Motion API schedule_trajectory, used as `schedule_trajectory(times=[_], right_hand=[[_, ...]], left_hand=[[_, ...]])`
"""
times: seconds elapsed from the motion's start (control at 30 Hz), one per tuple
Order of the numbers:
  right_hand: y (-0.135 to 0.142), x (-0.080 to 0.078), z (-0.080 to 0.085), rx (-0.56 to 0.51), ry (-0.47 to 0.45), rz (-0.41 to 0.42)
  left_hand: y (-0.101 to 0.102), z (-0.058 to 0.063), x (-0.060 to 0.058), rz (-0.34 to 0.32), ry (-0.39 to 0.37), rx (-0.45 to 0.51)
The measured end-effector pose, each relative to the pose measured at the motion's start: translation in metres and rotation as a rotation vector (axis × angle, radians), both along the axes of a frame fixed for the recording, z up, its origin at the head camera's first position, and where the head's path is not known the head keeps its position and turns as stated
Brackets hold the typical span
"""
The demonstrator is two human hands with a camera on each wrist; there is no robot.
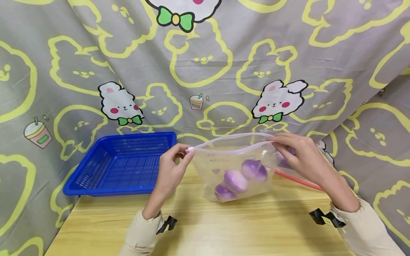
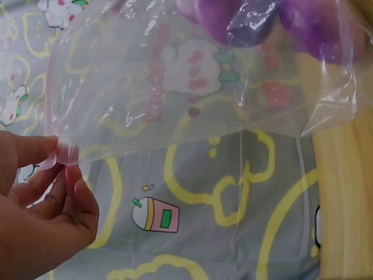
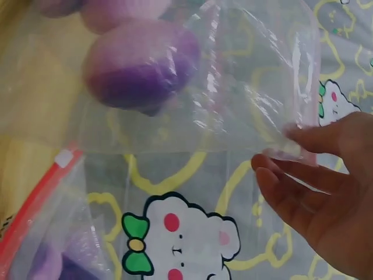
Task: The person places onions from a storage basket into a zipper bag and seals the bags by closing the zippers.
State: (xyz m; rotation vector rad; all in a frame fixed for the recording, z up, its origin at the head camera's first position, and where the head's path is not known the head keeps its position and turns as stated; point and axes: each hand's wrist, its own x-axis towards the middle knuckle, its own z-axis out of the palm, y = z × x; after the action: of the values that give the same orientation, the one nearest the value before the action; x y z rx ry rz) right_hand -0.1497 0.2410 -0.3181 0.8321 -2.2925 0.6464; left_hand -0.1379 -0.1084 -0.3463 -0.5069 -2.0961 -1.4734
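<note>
A clear zip bag [image 1: 208, 181] with a pale pink zip strip hangs upright between my hands, its mouth parted. Three round purple-and-white vegetables [image 1: 236, 180], turnip-like in look, lie low inside it. My left hand [image 1: 171, 167] pinches the left end of the strip at the white slider [image 1: 190, 149] between thumb and forefinger. At the opposite end, my right hand [image 1: 299, 153] holds the top corner with thumb and fingertips. The right wrist view brings one vegetable [image 3: 143, 64] close, seen through the plastic, with my right hand [image 3: 320, 181] at the zip edge.
To the left on the wooden table [image 1: 205, 227] stands a blue plastic basket [image 1: 120, 167] with slatted walls. Behind my right hand lies a second clear bag with a red zip strip [image 1: 298, 180] and purple contents. A patterned grey curtain [image 1: 205, 71] closes off the back.
</note>
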Motion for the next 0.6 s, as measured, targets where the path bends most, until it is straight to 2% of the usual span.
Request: schedule_trajectory(times=[0.13, 0.2, 0.33, 0.4, 0.5, 0.6], right_hand=[[-0.011, 0.002, 0.006, -0.001, 0.008, 0.028], [-0.023, 0.007, 0.012, -0.012, 0.063, 0.057], [-0.062, 0.021, 0.022, 0.01, 0.165, 0.151], [-0.084, 0.026, 0.023, 0.054, 0.189, 0.202], [-0.114, 0.029, 0.023, 0.137, 0.19, 0.261], [-0.138, 0.025, 0.02, 0.26, 0.208, 0.245]], left_hand=[[0.006, 0.009, 0.01, 0.022, 0.022, 0.016], [0.007, 0.005, 0.01, 0.015, 0.044, 0.025], [0.005, -0.009, 0.005, -0.011, 0.095, 0.029], [0.004, -0.015, 0.002, -0.019, 0.131, -0.004], [0.004, -0.015, 0.005, -0.039, 0.197, -0.075], [0.007, -0.014, 0.008, -0.055, 0.247, -0.146]])
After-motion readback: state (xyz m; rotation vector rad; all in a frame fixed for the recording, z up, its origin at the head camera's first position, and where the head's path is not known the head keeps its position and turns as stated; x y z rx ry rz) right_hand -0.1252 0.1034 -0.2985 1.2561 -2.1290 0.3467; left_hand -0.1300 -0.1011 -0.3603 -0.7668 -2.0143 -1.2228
